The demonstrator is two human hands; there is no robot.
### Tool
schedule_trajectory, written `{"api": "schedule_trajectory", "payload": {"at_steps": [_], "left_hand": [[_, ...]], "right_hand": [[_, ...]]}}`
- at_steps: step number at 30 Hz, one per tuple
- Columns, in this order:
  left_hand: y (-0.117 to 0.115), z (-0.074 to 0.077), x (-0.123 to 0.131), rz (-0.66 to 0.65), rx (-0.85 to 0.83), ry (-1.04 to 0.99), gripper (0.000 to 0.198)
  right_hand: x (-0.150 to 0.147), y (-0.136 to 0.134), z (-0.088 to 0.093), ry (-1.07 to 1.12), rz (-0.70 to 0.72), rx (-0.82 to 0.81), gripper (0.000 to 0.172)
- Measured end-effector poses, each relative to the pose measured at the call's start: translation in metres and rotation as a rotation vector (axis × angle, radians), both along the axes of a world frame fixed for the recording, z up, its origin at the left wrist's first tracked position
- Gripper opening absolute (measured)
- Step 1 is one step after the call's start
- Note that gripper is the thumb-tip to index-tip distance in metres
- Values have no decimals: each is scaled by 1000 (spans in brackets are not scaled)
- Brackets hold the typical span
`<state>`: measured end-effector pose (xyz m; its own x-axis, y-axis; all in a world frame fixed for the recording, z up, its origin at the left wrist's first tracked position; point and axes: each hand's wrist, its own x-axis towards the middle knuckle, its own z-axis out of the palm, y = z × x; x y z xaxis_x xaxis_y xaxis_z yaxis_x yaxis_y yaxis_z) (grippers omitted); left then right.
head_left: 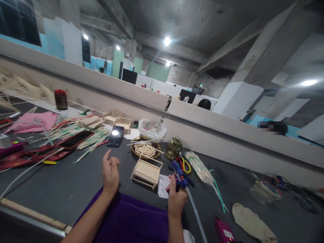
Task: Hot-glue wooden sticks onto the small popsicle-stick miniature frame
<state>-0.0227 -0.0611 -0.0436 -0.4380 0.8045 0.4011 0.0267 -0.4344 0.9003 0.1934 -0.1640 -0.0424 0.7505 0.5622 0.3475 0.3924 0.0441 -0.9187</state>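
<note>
My right hand is wrapped round a blue glue gun with a clear glue stick trailing from its back. My left hand hovers over the dark table, its fingers curled in a loose pinch; I cannot make out anything in them. Between my hands sits a small bench-like model made of wooden sticks, beside a white paper scrap. Behind it a round woven tray holds several cut sticks.
Two phones lie on the left among stick bundles and red wrappers. Scissors, a green glass jar, a bag of sticks and a pink device are on the right. A low partition wall runs behind.
</note>
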Motion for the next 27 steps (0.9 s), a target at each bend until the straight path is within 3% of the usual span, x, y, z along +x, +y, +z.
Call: {"api": "schedule_trajectory", "payload": {"at_steps": [4,7,9,11,12,14,17,21,27], "left_hand": [[-5,-2,6,-91,100,185,55],[-14,-7,9,-148,202,342,40],[-26,-8,16,-289,332,501,24],[-42,-6,29,-507,477,622,21],[-50,-4,37,-584,471,666,24],[-66,1,53,-600,391,665,24],[-77,5,70,-604,229,513,22],[-70,3,72,-604,118,366,18],[-58,-5,71,-625,14,330,19]], "right_hand": [[6,-9,1,-5,-18,-51,53],[7,-15,-4,35,10,-89,53],[4,-16,-8,57,41,-94,52],[1,-15,-9,53,55,-80,49],[-1,-15,-10,45,56,-66,48],[-4,-14,-9,30,55,-36,46],[-6,-14,-9,33,51,-24,45],[-5,-15,-11,44,63,-40,44],[-2,-16,-13,75,136,-28,44]]}}
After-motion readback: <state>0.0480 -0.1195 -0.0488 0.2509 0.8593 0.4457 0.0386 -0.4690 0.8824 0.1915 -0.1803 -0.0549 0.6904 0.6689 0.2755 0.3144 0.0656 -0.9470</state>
